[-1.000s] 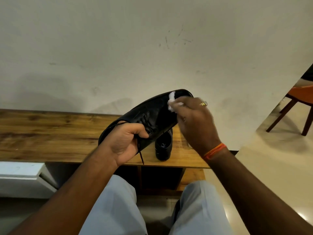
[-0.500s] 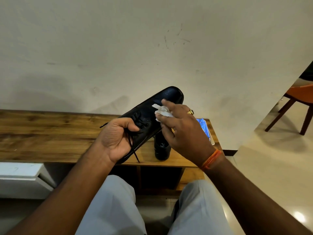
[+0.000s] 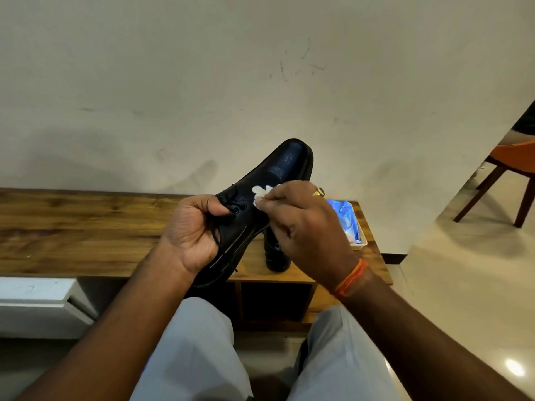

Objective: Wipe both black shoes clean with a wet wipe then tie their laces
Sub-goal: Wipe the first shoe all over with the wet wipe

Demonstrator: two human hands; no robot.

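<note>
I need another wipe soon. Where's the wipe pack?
In the head view, the wipe pack lies at the bench's right end, just behind the right hand.

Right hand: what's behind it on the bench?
Behind the right hand a second black shoe stands on the wooden bench, only its near end showing. Further right lies a blue wipes pack, partly covered. The hidden parts of both cannot be judged.

Black lace-up shoe [image 3: 278, 180] held above bench, toe tilted up toward wall, laces [image 3: 223, 250] loose, dangling. White wet wipe [image 3: 262, 193] crumpled, pressed on its vamp. Second black shoe [image 3: 275, 256] stands near bench's [image 3: 86, 233] front edge, right end.
</note>
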